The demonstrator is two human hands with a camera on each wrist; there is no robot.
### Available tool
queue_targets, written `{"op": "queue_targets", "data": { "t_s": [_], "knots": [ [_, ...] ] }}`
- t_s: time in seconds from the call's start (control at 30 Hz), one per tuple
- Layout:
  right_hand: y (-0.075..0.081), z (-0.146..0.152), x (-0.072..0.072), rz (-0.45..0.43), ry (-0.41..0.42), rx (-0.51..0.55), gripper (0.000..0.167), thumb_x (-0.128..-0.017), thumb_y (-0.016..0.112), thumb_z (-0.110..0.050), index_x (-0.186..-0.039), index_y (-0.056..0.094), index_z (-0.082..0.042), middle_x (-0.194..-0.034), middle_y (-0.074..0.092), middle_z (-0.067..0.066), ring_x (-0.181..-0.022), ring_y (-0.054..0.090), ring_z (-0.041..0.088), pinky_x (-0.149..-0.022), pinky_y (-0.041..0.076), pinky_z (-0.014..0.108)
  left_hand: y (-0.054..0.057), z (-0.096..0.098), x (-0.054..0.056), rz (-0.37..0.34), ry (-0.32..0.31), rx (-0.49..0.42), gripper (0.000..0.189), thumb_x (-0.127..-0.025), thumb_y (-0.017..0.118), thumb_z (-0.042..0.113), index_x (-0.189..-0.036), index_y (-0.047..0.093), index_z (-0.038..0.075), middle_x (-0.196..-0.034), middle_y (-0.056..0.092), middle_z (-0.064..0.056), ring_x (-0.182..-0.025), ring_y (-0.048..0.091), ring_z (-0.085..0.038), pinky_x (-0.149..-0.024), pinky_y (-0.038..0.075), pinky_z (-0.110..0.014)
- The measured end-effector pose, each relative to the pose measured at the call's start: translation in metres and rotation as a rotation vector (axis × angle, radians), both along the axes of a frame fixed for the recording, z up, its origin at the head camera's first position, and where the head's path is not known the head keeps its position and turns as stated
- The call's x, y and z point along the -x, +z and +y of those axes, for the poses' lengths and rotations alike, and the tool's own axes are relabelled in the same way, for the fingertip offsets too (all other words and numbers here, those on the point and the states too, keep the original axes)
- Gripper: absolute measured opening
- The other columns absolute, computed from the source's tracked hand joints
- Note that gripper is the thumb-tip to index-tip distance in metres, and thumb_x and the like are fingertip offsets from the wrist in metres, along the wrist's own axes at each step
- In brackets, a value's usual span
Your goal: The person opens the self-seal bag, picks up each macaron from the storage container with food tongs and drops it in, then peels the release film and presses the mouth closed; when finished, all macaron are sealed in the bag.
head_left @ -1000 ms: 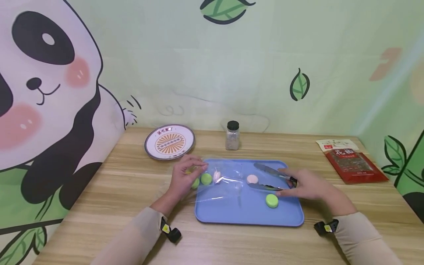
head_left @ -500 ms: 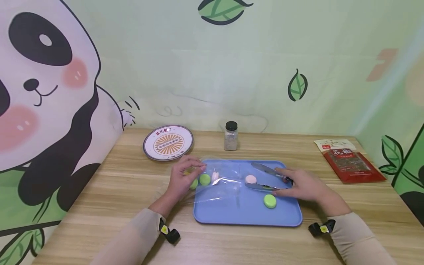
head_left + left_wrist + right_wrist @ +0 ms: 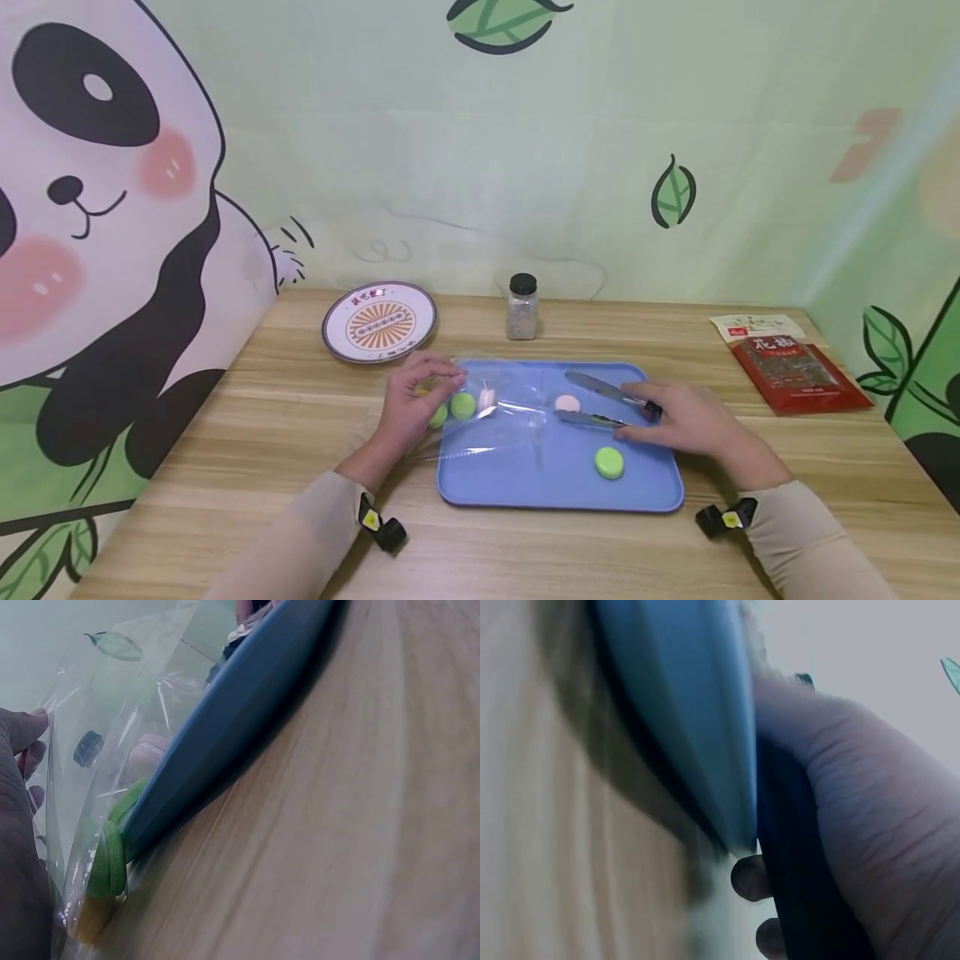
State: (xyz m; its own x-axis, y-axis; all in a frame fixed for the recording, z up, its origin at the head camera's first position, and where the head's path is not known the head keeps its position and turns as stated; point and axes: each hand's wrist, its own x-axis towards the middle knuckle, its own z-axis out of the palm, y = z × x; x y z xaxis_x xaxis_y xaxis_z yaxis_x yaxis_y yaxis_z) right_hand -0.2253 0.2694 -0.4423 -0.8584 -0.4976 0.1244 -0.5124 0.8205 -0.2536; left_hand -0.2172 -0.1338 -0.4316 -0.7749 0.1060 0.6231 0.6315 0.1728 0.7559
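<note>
My left hand (image 3: 412,398) pinches the edge of a clear plastic bag (image 3: 495,442) between thumb and fingers. Inside the bag lie a green macaron (image 3: 462,406), a pale pink macaron (image 3: 487,400) and, partly hidden by the hand, another green one and a yellowish one (image 3: 94,919). The bag lies over the left part of a blue tray (image 3: 562,492). With my right hand (image 3: 686,421) I hold metal tongs (image 3: 596,419), their arms spread. A pink macaron (image 3: 567,402) is between the tong tips, close to the lower arm; contact is unclear. A bright green macaron (image 3: 609,462) lies nearer me.
Behind the tray stand a round patterned plate (image 3: 380,322) at the left and a black-capped jar (image 3: 522,307). A red spice packet (image 3: 798,371) lies on the wooden table (image 3: 525,554) at the right. A printed wall hanging (image 3: 480,167) rises behind.
The tong arms have drawn slightly closer together around the pink macaron. The loose green macaron has shifted a little towards me. My left hand keeps its pinch on the bag.
</note>
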Motion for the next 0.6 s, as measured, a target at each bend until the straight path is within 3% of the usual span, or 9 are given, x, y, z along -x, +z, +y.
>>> {"op": "queue_targets", "data": {
  "t_s": [0.17,0.6],
  "knots": [
    [0.0043,-0.0044,-0.0012,0.032,0.031,0.005,0.052,-0.085,0.075,-0.052,-0.116,0.075,-0.01,-0.074,0.063,-0.008,-0.052,0.044,0.003,-0.045,0.033,0.025,0.0,-0.0004,0.0006,0.006,0.004,0.002,0.007,-0.083,0.076,-0.006,-0.089,0.074,-0.003,-0.095,0.069,-0.017,-0.1,0.059,-0.029,-0.095,0.043,-0.031],
    [-0.002,0.0002,0.0016,-0.017,0.028,0.096,0.05,-0.087,0.072,-0.056,-0.117,0.073,-0.016,-0.07,0.058,-0.012,-0.053,0.045,0.002,-0.047,0.035,0.024,0.0025,0.0,-0.0022,0.014,0.002,0.003,0.007,-0.083,0.075,-0.008,-0.088,0.074,-0.005,-0.094,0.069,-0.02,-0.098,0.059,-0.033,-0.093,0.042,-0.029]
  ]
}}
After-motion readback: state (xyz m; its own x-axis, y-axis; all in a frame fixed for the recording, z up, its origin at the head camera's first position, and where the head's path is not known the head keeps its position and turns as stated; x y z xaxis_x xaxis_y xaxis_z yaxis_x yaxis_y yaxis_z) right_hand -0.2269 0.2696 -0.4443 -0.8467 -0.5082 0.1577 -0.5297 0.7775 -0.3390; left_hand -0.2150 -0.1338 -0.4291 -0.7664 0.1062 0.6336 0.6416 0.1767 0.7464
